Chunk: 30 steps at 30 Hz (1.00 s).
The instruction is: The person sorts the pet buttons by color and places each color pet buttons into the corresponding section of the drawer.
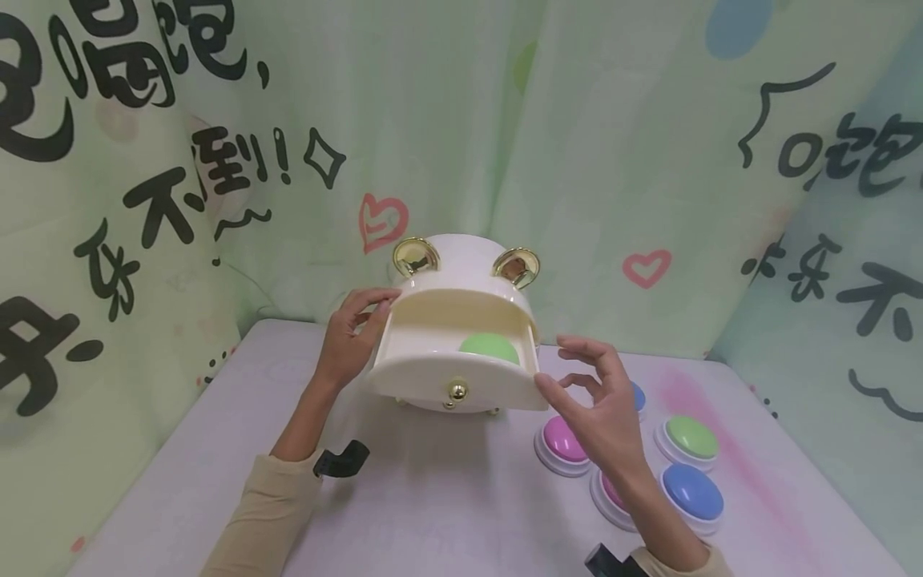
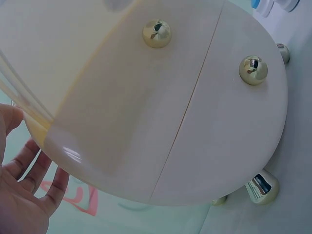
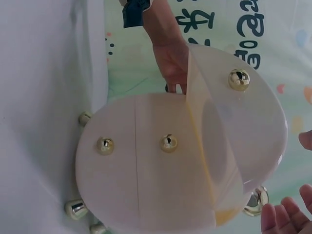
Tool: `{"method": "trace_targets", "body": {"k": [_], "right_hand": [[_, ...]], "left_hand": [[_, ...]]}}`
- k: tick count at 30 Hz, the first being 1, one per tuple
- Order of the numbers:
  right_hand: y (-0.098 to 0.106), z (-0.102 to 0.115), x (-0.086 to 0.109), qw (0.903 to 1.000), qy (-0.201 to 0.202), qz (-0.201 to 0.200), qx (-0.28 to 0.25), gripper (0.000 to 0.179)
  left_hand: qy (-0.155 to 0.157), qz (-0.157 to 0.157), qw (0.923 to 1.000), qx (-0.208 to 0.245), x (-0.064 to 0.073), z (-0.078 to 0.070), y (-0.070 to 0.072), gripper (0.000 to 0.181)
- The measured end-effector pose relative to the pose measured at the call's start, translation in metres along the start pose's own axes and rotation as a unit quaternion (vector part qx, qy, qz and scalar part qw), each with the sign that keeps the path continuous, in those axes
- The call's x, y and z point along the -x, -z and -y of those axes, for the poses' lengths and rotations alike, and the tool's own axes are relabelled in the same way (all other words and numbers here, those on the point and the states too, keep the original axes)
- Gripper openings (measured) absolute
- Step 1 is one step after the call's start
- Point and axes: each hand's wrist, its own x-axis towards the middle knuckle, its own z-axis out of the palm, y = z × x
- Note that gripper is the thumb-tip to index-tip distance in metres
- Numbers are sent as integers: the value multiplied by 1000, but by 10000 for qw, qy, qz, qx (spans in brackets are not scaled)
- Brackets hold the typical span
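A rounded white drawer box (image 1: 461, 264) with gold ears and small gold feet stands on the table. Its top drawer (image 1: 418, 377), with a gold knob (image 1: 457, 391), is pulled out. A green dome (image 1: 490, 346) lies inside, its lower part hidden by the drawer front. My left hand (image 1: 349, 340) rests its fingertips against the box's left side near the opening, fingers spread along the outer wall (image 2: 73, 153). At the drawer's front right corner is my right hand (image 1: 602, 405), fingers loosely bent and apart, the thumb overlapping the corner in the head view.
Several push buttons with white bases stand right of the box: a pink button (image 1: 565, 439), a green button (image 1: 691, 437) and a blue button (image 1: 692, 491) among them. Another pink one is partly covered by the right arm. A printed curtain (image 1: 447, 120) hangs behind the table.
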Motion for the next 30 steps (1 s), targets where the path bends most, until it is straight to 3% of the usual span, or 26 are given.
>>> {"method": "trace_targets", "body": {"k": [14,30], "right_hand": [[14,-12,8,9991,-196,-233,285,51],[19,-34,19,9977,-481,14,471,52]], "left_hand": [[-35,-32,10000,-26,0,1,0,24],[-41,-41,10000,-12,0,1,0,24]]}}
